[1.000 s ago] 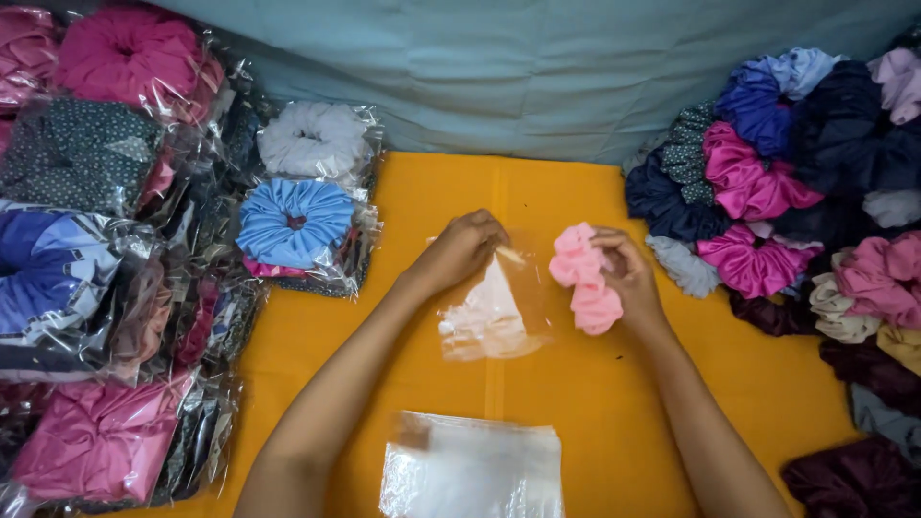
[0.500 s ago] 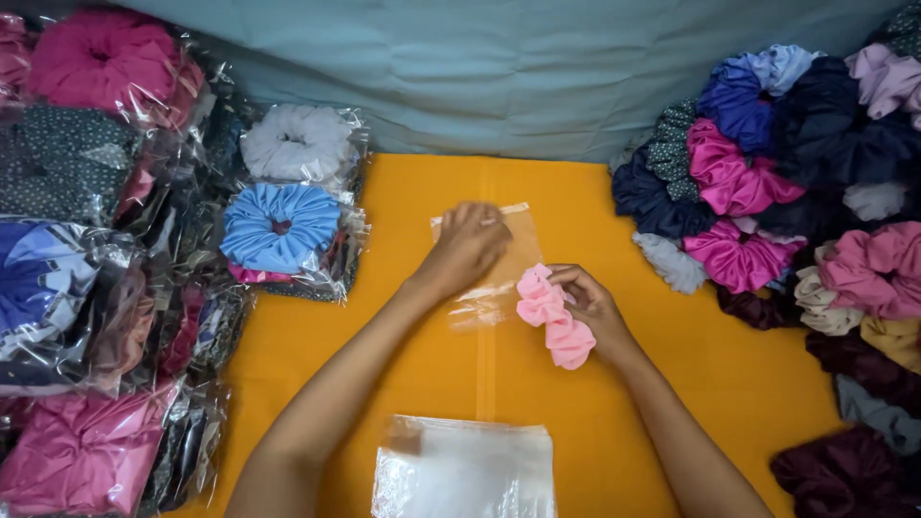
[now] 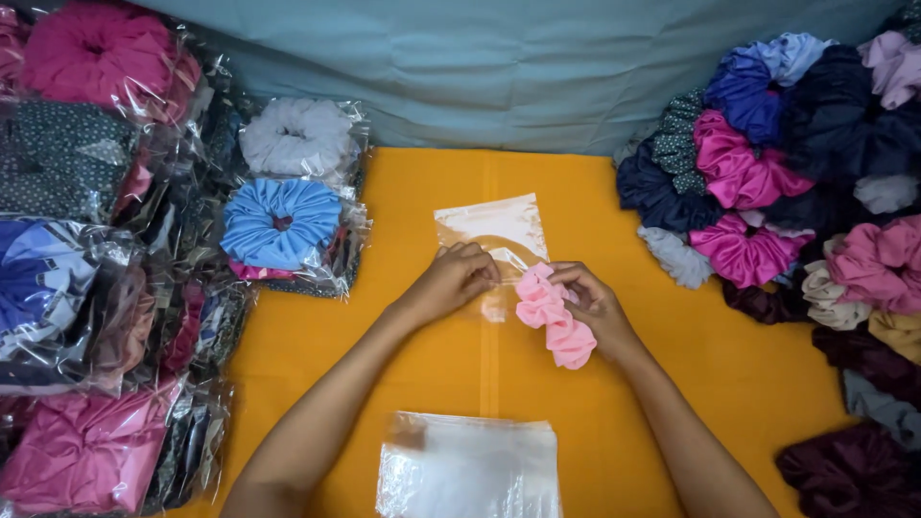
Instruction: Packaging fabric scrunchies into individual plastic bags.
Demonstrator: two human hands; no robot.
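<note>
At the middle of the orange table [image 3: 403,384], the left hand [image 3: 456,280] is curled, its fingertips pinching the near edge of a clear plastic bag [image 3: 491,233]. That bag lies flat on the cloth and stretches away toward 12 o'clock from the hand. Just beside it, at 3 o'clock, the right hand [image 3: 595,305] is closed in a loose grip around a light pink scrunchie [image 3: 552,317]; the fingers wrap its far end while the rest of it hangs out toward 6 o'clock over the table. The scrunchie's upper end touches the bag's near corner, right between the two hands; whether any of it is inside the bag cannot be told.

Toward 6 o'clock, near the bottom edge of the view and between the forearms, rests a stack of empty clear bags [image 3: 470,467]. At 9 o'clock lies a heap of bagged scrunchies [image 3: 106,288], and nearest the hands among them are a blue one [image 3: 281,223] and a white one [image 3: 299,137], each sealed in its own wrapper. Over at 3 o'clock sits a pile of loose scrunchies [image 3: 796,192] in pink, navy, blue, cream and maroon. A pale teal cloth [image 3: 499,67] hangs behind the table at 12 o'clock.
</note>
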